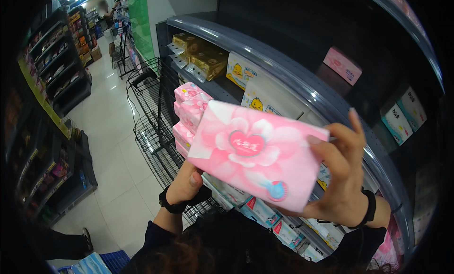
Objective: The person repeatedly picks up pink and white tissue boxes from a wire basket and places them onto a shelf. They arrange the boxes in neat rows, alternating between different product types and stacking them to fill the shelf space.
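A pink tissue pack with a flower print and a heart is held up in front of me in both hands. My right hand grips its right end, with fingers on the top edge and the thumb low. At the lower left corner, my left hand supports the pack; its fingers are hidden behind it. Several smaller pink tissue packs are stacked just beyond its left end, beside a black wire cart.
A dark shelf with a clear curved edge holds gold packs and duck-print packs. One pink pack stands on the upper shelf. A blue basket and another person's leg are at lower left.
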